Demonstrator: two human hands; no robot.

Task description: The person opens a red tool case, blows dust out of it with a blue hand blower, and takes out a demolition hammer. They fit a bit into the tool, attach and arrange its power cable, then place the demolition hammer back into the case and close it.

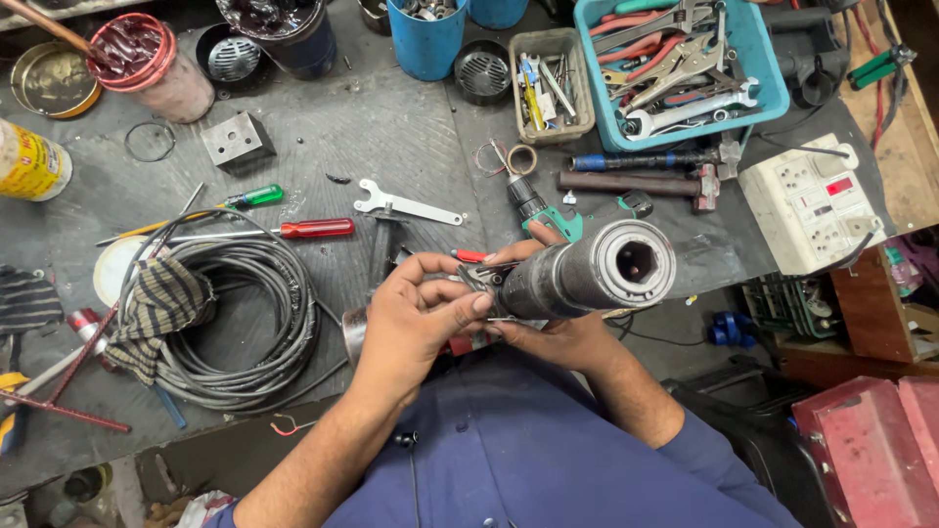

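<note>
A heavy dark metal cylinder (587,276) with a hexagonal socket in its pale end is held above the workbench, the end tilted up toward the camera. My right hand (558,332) grips it from underneath, thumb near its upper side. My left hand (416,318) pinches a small metal part (476,280) against the cylinder's near end with thumb and fingertips. A red-handled tool (469,256) lies just behind my fingers.
A coil of black cable (245,313) and a striped rag (156,303) lie at left. Red (313,229) and green (256,197) screwdrivers, a flat spanner (406,205), a blue tray of pliers and wrenches (685,68), hammers (636,171) and a white socket board (812,200) crowd the bench.
</note>
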